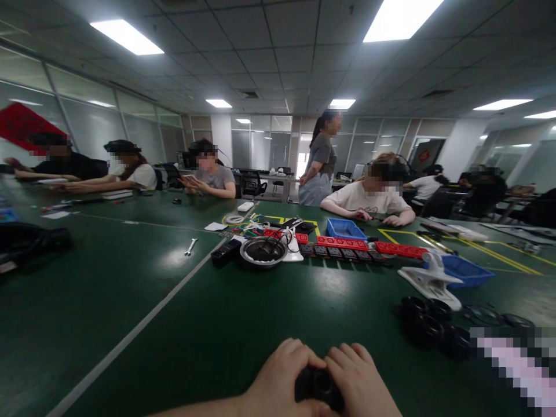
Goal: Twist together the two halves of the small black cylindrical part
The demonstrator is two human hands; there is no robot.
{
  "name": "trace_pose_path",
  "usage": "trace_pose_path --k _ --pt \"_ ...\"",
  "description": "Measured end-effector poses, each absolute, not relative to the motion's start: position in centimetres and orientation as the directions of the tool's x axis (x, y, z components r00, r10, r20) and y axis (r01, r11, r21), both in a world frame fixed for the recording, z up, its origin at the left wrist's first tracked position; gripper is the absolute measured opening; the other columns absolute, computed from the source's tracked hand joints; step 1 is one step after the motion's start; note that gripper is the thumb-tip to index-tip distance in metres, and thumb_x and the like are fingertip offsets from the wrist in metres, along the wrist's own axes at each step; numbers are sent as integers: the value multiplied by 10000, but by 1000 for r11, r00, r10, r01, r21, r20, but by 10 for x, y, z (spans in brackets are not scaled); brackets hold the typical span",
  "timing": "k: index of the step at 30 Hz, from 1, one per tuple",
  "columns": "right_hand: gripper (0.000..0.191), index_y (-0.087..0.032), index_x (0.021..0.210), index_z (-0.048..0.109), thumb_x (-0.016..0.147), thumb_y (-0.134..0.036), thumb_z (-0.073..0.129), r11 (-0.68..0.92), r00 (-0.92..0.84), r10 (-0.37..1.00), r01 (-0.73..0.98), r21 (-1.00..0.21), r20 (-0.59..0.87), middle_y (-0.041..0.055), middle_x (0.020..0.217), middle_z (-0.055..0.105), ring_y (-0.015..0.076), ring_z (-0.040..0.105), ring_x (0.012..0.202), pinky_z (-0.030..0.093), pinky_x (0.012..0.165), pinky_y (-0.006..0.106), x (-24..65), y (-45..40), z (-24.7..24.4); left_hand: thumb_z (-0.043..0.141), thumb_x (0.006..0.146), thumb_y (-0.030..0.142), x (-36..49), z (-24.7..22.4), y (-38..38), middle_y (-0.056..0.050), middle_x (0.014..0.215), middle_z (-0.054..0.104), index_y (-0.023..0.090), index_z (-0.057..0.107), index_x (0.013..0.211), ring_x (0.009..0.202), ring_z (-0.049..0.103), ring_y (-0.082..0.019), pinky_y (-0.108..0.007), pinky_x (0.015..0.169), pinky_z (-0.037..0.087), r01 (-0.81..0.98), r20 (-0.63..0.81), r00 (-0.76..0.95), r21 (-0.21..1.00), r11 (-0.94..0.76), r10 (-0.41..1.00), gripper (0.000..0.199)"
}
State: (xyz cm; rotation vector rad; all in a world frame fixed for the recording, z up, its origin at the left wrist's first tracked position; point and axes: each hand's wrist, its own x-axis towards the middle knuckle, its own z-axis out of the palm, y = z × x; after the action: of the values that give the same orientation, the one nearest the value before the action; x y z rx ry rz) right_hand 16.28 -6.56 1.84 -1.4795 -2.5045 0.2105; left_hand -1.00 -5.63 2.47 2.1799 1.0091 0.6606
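My left hand [282, 376] and my right hand [358, 379] are both wrapped round a small black round part [320, 383] low in the head view, over the green table [174, 341]. The left fingers curl over its left side and top edge. On its right side the right fingers are bent and pressed together. Most of the part is covered by the hands; a dark round opening shows on its face.
Several black ring-shaped parts [428, 327] lie to the right, near a white stand [434, 278] and a blue tray [471, 272]. Ahead are a metal bowl [263, 260], red strips [341, 242] and a wrench [191, 247]. People sit across the table.
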Motion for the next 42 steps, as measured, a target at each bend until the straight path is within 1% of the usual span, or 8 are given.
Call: trace_pose_path --k 4,9,18,26,31,35,38,42 --pt "395 -207 907 618 596 -432 711 463 -543 839 749 -474 -38 51 933 569 227 500 852 372 756 348 170 -62 39 780 596 198 -15 23 -50 2 907 564 218 560 993 836 510 -175 -271 746 386 403 209 648 722 -562 733 455" --pt "163 -204 740 646 598 -143 697 388 -607 782 656 -648 -146 -2 877 563 189 490 901 366 779 296 178 -55 50 794 596 222 -17 22 -46 -11 921 574 213 578 973 868 519 -173 -262 757 391 323 255 671 745 -584 696 434" --pt "280 -204 742 613 577 -391 739 503 -576 817 683 -530 34 15 826 556 198 498 791 369 718 312 173 -54 25 810 570 271 -13 20 -51 7 863 541 204 572 934 781 499 -169 -258 702 377 432 173 619 739 -516 766 440" --pt "290 -162 746 619 615 -413 683 401 -400 915 888 -225 54 88 788 594 285 504 798 346 780 465 155 -65 28 784 574 171 -4 24 -57 -4 875 511 160 536 885 819 470 -187 -283 730 372 525 148 504 729 -439 851 398" --pt "496 -192 1005 600 556 -342 747 416 -495 866 792 -447 -72 80 1013 555 277 482 943 364 836 413 165 -61 44 780 562 102 -10 26 -55 -2 913 520 169 539 936 855 478 -183 -275 744 378 465 161 560 750 -469 813 450" --pt "255 -208 866 644 626 -133 685 411 -608 781 675 -613 -145 19 966 565 208 492 945 372 820 321 175 -56 54 794 562 113 -13 26 -50 0 908 525 182 551 955 846 488 -178 -263 725 374 401 170 630 764 -505 758 468" --pt "257 -184 763 631 543 -164 763 414 -590 797 688 -596 -128 2 886 562 201 496 887 373 767 301 175 -54 50 800 565 172 -12 26 -49 10 869 520 184 559 916 792 480 -165 -255 699 372 396 162 638 770 -501 753 426" --pt "286 -162 692 572 533 -313 756 408 -473 880 798 -444 -42 14 775 542 195 486 749 368 696 310 166 -55 28 771 613 272 -7 26 -54 -1 829 503 164 550 857 759 465 -169 -271 694 371 465 139 568 759 -456 811 346"
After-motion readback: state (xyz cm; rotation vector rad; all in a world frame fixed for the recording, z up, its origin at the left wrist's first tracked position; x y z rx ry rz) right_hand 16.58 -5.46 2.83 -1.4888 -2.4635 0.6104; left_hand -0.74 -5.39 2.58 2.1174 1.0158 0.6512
